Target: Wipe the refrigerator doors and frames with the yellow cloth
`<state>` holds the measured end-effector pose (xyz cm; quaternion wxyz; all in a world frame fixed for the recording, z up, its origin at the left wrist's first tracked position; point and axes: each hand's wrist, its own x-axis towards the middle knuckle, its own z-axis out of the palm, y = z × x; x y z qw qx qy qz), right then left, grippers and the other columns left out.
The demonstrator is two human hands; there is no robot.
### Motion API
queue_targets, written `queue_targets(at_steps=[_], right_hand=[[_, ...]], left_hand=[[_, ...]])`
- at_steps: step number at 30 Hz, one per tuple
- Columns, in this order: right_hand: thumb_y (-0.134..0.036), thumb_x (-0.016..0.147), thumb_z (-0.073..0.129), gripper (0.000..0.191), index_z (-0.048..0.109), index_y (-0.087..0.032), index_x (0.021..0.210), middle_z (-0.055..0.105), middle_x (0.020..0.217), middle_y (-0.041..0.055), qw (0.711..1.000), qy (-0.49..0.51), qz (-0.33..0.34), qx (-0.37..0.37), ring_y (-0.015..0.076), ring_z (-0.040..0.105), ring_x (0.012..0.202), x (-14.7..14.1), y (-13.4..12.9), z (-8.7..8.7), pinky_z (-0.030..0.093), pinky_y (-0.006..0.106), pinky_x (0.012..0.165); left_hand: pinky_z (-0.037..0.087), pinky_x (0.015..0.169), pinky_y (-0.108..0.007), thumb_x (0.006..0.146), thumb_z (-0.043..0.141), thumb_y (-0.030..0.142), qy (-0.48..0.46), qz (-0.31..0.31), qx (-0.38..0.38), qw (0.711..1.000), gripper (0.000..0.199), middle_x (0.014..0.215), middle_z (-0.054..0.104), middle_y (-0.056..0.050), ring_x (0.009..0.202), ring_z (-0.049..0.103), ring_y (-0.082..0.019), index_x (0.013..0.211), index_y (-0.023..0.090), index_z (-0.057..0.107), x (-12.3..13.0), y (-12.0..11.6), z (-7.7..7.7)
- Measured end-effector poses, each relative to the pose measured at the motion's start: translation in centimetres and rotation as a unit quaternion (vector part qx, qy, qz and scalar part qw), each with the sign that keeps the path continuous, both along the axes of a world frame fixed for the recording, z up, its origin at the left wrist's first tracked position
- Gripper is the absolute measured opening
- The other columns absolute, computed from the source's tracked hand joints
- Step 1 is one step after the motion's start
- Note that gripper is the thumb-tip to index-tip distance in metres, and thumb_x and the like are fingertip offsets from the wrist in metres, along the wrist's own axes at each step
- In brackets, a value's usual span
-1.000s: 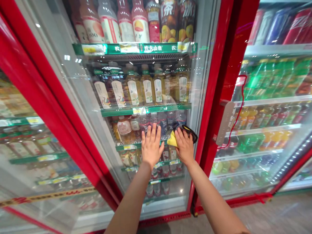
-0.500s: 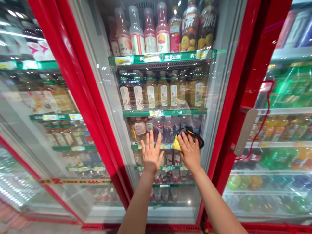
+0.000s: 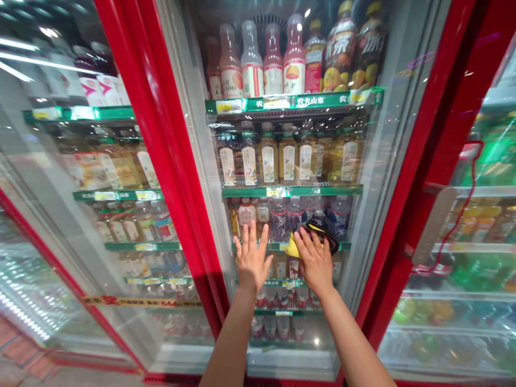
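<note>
Big red-framed drinks fridge [image 3: 173, 177] fills my view, glass door [image 3: 363, 215] right in front of me, rows of bottles [image 3: 288, 161] behind it. My left hand [image 3: 252, 263] is up at the glass, fingers [image 3: 252, 234] spread apart, holding nothing. Just beside it, my right hand [image 3: 316, 263] has its fingers [image 3: 308, 244] clamped over a yellow-and-black pad [image 3: 293, 248], pressed to the glass level with the water bottles [image 3: 282, 220].

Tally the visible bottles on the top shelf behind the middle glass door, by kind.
Pale bottles: 5
Red-labelled bottle: 1
Dark fruit-labelled bottles: 2
Total: 8
</note>
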<state>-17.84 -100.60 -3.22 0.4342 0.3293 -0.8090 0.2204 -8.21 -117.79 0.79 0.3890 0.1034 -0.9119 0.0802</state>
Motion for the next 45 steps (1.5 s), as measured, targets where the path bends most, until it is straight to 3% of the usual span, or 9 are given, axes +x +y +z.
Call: queue_targets(at_steps=[4,9,14,17,21,24,31,38,45], right_hand=[[-0.013,0.086,0.048,0.084,0.020,-0.031,0.163,0.040,0.162,0.0103,0.993,-0.009,-0.056,-0.101,0.0353,0.035,0.148,-1.1,0.3,1.7,0.029,0.063,0.116],[-0.013,0.085,0.048,0.086,0.017,-0.028,0.164,0.030,0.167,0.0094,0.989,-0.006,-0.062,-0.138,0.0358,0.025,0.152,0.3,-5.7,6.9,0.024,0.065,0.118],[-0.007,0.089,0.044,0.073,0.039,-0.035,0.156,0.047,0.159,0.0011,0.999,0.001,0.011,0.047,0.0285,0.041,0.145,3.8,-7.3,1.2,0.027,0.053,0.120],[-0.006,0.089,0.043,0.075,0.037,-0.036,0.157,0.052,0.155,0.0023,0.999,-0.019,-0.028,0.024,0.0293,0.046,0.140,3.8,-6.0,-1.0,0.029,0.055,0.118],[-0.009,0.085,0.048,0.086,0.019,-0.028,0.163,0.037,0.163,0.0113,0.988,-0.037,-0.099,-0.109,0.0369,0.034,0.148,3.0,-8.3,2.4,0.031,0.064,0.115],[-0.010,0.086,0.049,0.085,0.020,-0.027,0.163,0.033,0.165,0.0110,0.991,-0.029,-0.080,-0.104,0.0369,0.030,0.150,3.9,-12.0,4.0,0.026,0.065,0.117],[-0.009,0.092,0.043,0.069,0.040,-0.036,0.156,0.051,0.155,0.0022,1.000,-0.009,-0.001,0.017,0.0282,0.044,0.143,6.1,-12.4,-0.5,0.025,0.053,0.121],[-0.012,0.092,0.045,0.073,0.029,-0.032,0.161,0.035,0.165,0.0056,0.998,-0.012,-0.014,-0.064,0.0325,0.028,0.152,6.7,-17.7,6.5,0.021,0.061,0.119],[-0.009,0.095,0.046,0.066,0.041,-0.036,0.155,0.050,0.156,0.0000,0.993,0.028,0.085,0.082,0.0219,0.041,0.146,7.9,-16.8,1.8,0.021,0.046,0.122]], left_hand=[[0.022,0.122,-0.064,0.085,0.075,0.033,-0.007,0.000,-0.004,1.000,0.095,0.170,0.010,-0.016,0.157,0.008,-0.036,0.162,0.027,0.020,0.7,-1.9,0.3],[0.024,0.122,-0.063,0.084,0.076,0.033,0.025,0.012,0.011,1.000,0.094,0.170,0.007,-0.020,0.156,0.009,-0.037,0.161,0.024,0.023,1.9,-4.3,0.8],[0.026,0.122,-0.061,0.087,0.072,0.028,0.040,-0.002,0.012,0.999,0.090,0.170,0.007,-0.019,0.156,0.011,-0.036,0.162,0.024,0.022,3.0,-6.4,-0.1],[0.031,0.122,-0.056,0.089,0.068,0.023,0.046,-0.014,0.007,0.999,0.085,0.170,0.007,-0.018,0.157,0.010,-0.035,0.161,0.024,0.023,3.6,-7.5,-0.9],[0.035,0.120,-0.054,0.090,0.065,0.019,0.039,-0.023,0.006,0.999,0.087,0.170,0.004,-0.019,0.156,0.011,-0.035,0.163,0.023,0.016,4.6,-9.0,-1.8],[0.036,0.120,-0.055,0.088,0.065,0.016,0.019,-0.025,0.006,0.999,0.092,0.170,0.007,-0.019,0.156,0.012,-0.035,0.163,0.022,0.012,5.4,-9.9,-2.3],[0.039,0.120,-0.049,0.090,0.060,0.015,-0.007,-0.033,0.008,0.999,0.082,0.170,0.014,-0.019,0.156,0.015,-0.031,0.161,0.017,0.021,6.9,-10.7,-3.5],[0.030,0.124,-0.054,0.092,0.053,0.016,-0.022,-0.017,0.005,1.000,0.077,0.168,0.020,-0.017,0.156,0.018,-0.030,0.161,0.013,0.020,8.7,-11.6,-3.7],[0.031,0.124,-0.052,0.095,0.047,0.014,-0.005,-0.050,0.009,0.999,0.080,0.167,0.024,-0.017,0.157,0.015,-0.028,0.163,0.012,0.006,10.6,-13.6,-4.4]])
